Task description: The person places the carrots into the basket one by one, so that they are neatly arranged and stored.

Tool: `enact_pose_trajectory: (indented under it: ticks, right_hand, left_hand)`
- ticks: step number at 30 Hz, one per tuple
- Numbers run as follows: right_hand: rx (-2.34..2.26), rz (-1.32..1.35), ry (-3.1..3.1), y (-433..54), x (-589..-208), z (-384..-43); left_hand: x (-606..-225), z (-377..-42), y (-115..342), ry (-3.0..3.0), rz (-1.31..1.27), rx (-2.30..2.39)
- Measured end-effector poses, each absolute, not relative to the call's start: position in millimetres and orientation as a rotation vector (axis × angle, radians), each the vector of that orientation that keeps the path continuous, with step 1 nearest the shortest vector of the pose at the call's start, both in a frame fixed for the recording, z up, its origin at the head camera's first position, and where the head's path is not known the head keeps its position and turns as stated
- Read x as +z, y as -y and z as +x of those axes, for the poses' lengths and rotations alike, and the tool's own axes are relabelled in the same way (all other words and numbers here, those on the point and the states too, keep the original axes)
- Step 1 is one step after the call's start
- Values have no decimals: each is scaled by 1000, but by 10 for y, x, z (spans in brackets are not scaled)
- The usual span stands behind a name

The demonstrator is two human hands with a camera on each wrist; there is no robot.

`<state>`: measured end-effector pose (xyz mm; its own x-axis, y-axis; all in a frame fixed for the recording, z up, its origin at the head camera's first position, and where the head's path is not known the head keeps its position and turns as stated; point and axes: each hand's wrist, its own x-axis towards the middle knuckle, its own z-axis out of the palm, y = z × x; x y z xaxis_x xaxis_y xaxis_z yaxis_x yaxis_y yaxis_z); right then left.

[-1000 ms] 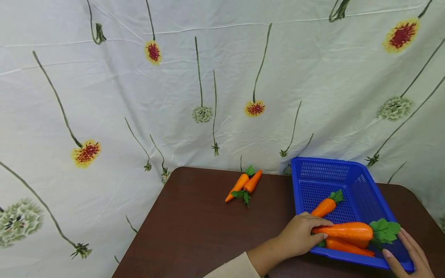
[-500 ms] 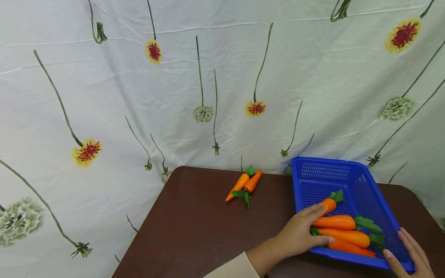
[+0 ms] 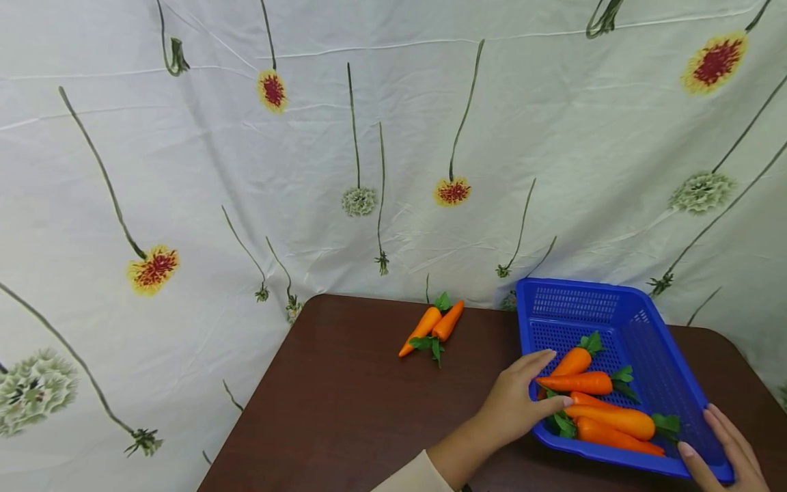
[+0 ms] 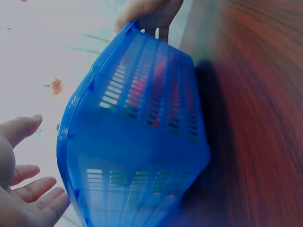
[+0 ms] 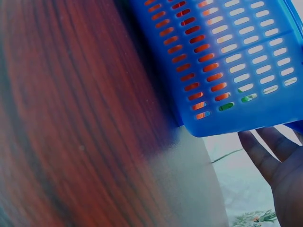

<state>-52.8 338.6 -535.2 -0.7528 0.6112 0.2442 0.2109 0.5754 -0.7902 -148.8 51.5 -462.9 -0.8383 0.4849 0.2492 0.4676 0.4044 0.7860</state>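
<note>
My left hand [image 3: 515,396] is at the near left corner of the blue plastic basket [image 3: 670,355], thumb and fingers spread, holding nothing. In the left wrist view its fingers [image 4: 35,194] are apart, near the basket rim. Inside the basket lie several toy carrots with green leaves; one carrot [image 3: 578,383] lies crosswise close to the left fingers, and a paler orange carrot [image 3: 621,418] rests on others at the near side. My right hand [image 3: 728,454] grips the basket's near right corner between thumb and fingers. In the right wrist view its fingers [image 5: 262,158] touch the slotted wall.
Two more carrots [image 3: 424,331] lie together on the dark brown table [image 3: 344,403], left of the basket and near the far edge. A white cloth [image 3: 295,150] printed with flowers hangs behind the table.
My left hand has let go of a large carrot, which now lies in the basket, and has drawn back left to the rim. The right hand stays at its corner.
</note>
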Motion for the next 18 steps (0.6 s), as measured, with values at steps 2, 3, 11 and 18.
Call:
enact_pose_trajectory:
  ticks: [2,3,11,18]
  right_hand:
    - [1062,-655,2309,-3387,-5351,-529]
    - [1063,-656,2309,-3387,-5352,-531]
    - [1064,-644,2285,-3381,-5354,-531]
    - [1048,-648,2305,-3388,-5357,-530]
  left_hand:
    - [-4631,-1523,-487,-2641,864,1482]
    - [-4630,-1539,-470,-2647,841,1503]
    - [-4644,-1712,-310,-2666,640,1712]
    - [-4633,-1859,-54,-2670,450,1789]
